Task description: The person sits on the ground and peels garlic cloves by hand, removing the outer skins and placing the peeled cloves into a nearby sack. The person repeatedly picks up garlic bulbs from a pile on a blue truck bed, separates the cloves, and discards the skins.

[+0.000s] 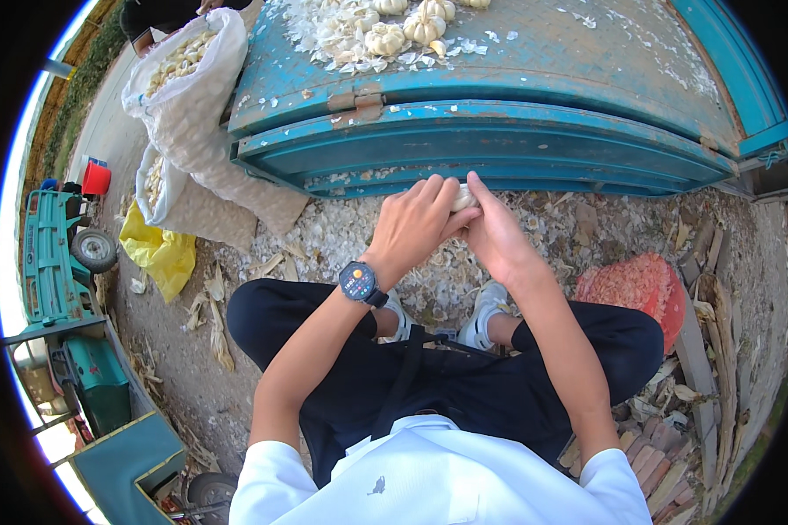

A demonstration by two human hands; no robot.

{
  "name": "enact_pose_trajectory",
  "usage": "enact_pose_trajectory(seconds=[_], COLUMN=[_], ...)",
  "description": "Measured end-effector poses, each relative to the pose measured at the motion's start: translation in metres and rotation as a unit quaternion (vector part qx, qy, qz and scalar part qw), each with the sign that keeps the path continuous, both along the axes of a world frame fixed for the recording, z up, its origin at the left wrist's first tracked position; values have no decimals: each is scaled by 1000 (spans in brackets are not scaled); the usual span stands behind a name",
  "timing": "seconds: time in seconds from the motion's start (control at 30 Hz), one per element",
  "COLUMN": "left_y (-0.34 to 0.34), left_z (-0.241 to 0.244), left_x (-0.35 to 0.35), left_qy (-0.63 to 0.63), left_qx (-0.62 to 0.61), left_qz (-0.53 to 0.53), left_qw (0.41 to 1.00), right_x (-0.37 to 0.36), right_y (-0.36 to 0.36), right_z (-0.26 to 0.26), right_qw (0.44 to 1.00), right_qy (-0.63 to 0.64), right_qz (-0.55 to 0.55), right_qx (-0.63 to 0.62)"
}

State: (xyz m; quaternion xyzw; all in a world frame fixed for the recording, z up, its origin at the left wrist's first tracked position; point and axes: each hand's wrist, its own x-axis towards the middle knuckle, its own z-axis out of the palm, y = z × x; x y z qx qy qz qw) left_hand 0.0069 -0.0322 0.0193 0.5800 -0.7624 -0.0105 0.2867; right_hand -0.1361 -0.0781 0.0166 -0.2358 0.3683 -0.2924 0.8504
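Between my two hands is a whitish garlic bulb (463, 198), mostly covered by fingers. My left hand (415, 216), with a smartwatch (360, 283) on its wrist, wraps the bulb from the left. From the right, my right hand (496, 230) grips it too, thumb and fingers against its side. Both hands are in front of the lowered blue metal side panel (486, 154) of a truck bed. Up on the bed (551, 59), several garlic bulbs (385, 39) lie beside a heap of loose papery skins (331, 33).
Left of the bed stand a tall white woven sack (203, 125) of garlic cloves and a shorter sack (190, 203). A yellow bag (157, 249) lies beside them. At right are a red mesh bag (630, 289), wooden planks (699, 387) and bricks (650, 459). Another person's hand (209, 5) shows at top left.
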Motion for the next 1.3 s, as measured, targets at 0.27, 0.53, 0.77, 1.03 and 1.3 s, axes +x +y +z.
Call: enact_pose_trajectory(seconds=[0.27,0.53,0.77,1.03,1.3], left_y=[-2,8,68,109,107], left_z=[-21,-44,6,51,20], left_x=[1,14,140,407,309], left_qy=[91,608,801,791,889], left_qx=[11,177,225,-13,64], left_qz=[-7,151,229,376,108], left_qw=[996,759,506,483,441], right_x=[-8,14,4,13,7], right_y=[2,11,14,18,16], right_z=[-16,-27,-32,-31,-27], right_qw=[997,982,994,994,995], right_qy=[43,124,58,16,16], right_qz=[38,81,84,110,100], right_qx=[-50,-117,-39,-5,24])
